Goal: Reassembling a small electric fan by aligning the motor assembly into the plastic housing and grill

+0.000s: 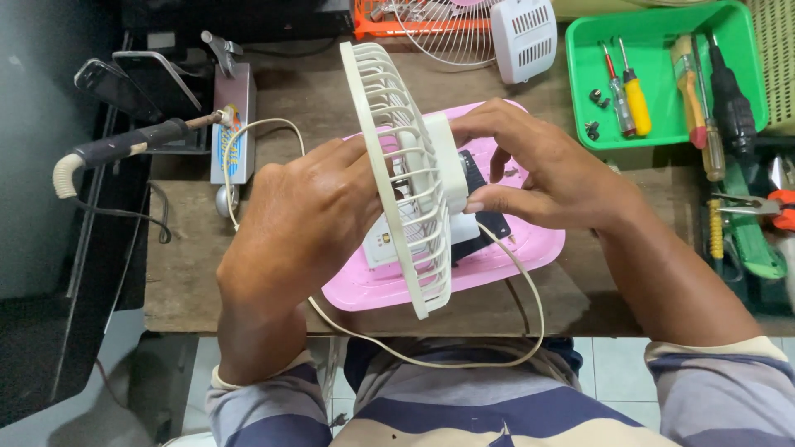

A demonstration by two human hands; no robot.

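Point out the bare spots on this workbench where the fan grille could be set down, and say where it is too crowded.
Bare wood lies on the table between the pink tray and the near left edge, crossed by the white cord. A second patch lies behind the tray, before the orange basket. The right side is crowded: green tray of screwdrivers, pliers.

A cream-white fan guard (403, 178) with curved ribs is standing on edge, tilted, over a pink tray (530, 252), its round motor housing (447, 161) facing right.
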